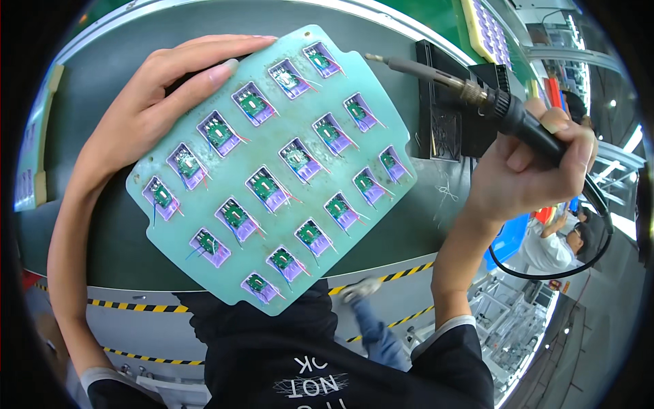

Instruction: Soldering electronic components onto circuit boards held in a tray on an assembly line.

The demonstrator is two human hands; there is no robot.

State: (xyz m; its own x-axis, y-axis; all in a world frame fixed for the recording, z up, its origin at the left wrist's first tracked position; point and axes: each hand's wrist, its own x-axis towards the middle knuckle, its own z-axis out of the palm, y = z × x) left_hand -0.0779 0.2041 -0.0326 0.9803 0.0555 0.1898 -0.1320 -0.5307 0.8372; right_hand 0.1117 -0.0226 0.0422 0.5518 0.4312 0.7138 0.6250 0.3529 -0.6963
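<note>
My left hand (160, 95) holds a pale green fixture board (272, 163) by its upper left edge, fingers lying across the top. The board is tilted and carries several small green circuit boards in purple pockets with thin red and blue wires. My right hand (528, 167) grips a black soldering iron (490, 102) to the right of the board. Its metal tip points left and hovers just off the board's upper right corner. The iron's black cord loops down past my wrist.
A dark grey-green workbench (102, 225) lies under the board, edged with yellow-black hazard tape (136, 307). A black holder block (443, 116) stands behind the iron. Another fixture board (487, 27) lies at the top right. A person in white (555, 245) works at the far right.
</note>
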